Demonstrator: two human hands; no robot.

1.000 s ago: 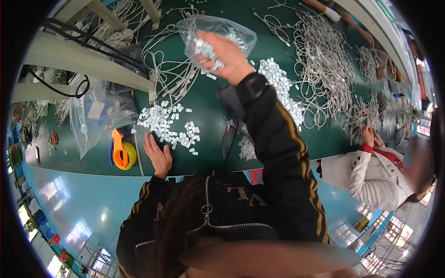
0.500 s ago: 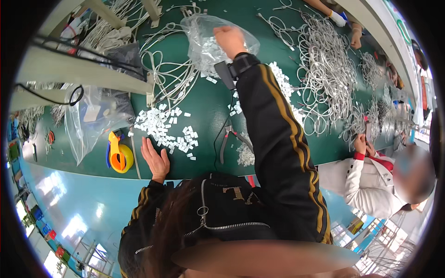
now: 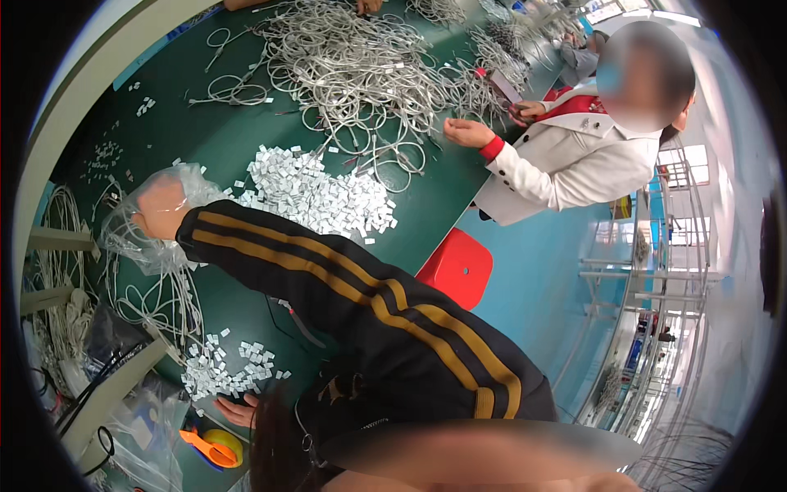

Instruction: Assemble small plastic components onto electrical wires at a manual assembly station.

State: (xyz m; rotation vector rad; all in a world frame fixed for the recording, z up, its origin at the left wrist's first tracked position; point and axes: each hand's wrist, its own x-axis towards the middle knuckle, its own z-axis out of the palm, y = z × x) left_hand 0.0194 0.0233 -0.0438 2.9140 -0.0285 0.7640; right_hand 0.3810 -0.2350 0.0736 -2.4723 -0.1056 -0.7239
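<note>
My right hand reaches to the far left, in among the folds of a clear plastic bag. Film covers part of that hand and its fingers are hidden. Loops of grey cable lie against the bag's near side. My left hand rests low on the green table with its fingers stretched out, holding nothing. Just beyond its fingertips is a loose pile of small white pieces. A yellow tape roll in an orange holder sits beside that hand. Pliers show partly from under my right sleeve.
A bigger heap of white pieces lies beyond my right arm. Behind it is a large tangle of grey cables. A person in a white jacket works at the table's right edge, near a red stool. A metal frame stands at left.
My view has swung to the right, so the table now sits further left. The plastic now covers more of my right hand. My left hand stays flat by the small pile.
</note>
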